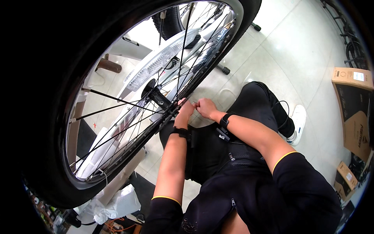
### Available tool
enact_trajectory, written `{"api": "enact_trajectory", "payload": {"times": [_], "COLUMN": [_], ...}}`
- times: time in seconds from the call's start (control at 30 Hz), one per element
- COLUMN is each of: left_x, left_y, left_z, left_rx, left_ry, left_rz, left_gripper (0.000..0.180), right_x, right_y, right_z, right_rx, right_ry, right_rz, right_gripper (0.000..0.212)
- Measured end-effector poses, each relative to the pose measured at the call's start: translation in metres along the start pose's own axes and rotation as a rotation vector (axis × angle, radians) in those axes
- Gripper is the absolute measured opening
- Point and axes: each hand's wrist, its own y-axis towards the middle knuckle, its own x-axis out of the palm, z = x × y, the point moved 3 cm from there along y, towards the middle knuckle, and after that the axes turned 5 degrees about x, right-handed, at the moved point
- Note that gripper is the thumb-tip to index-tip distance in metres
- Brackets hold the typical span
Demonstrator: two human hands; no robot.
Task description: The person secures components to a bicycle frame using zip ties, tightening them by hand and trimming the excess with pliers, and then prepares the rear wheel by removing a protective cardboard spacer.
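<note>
A bicycle wheel [230, 43] with a black tyre and dark spokes fills the upper left, close to me. At its middle is the black hub [159, 98]. My left hand [187, 107] is beside the hub's near end, its fingers curled and partly hidden. Just to the right, my right hand [206, 108] is closed in a pinch, its fingertips almost meeting the left hand. Something tiny and light shows between the two hands, too small to name. A clear reflector-like strip [156, 66] on a white curved part lies behind the spokes.
White plastic bags [117, 204] lie at the lower left. Cardboard boxes [352, 113] stand along the right side, with another bicycle [352, 50] at the upper right. My bent leg [255, 105] and white shoe [298, 124] are over the tiled floor [284, 50]. A brown wooden leg [109, 65] shows through the wheel.
</note>
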Motion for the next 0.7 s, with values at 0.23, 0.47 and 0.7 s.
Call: {"api": "enact_trajectory", "payload": {"times": [0.23,0.47,0.7], "left_x": [0.006,0.016,0.005], "left_y": [0.002,0.006,0.009], "left_z": [0.001,0.007,0.011], "left_rx": [-0.028,0.031,-0.034], "left_ry": [-0.166,0.001,-0.003], "left_rz": [-0.249,-0.148,-0.103], "left_gripper": [0.044,0.040,0.040], "right_x": [0.001,0.004,0.007], "right_y": [0.012,0.015,0.021], "right_z": [0.013,0.016,0.017], "right_rx": [-0.078,-0.014,-0.158], "right_ry": [-0.049,-0.104,-0.090], "right_rz": [-0.155,-0.167,-0.109], "right_gripper": [0.013,0.016,0.019]}}
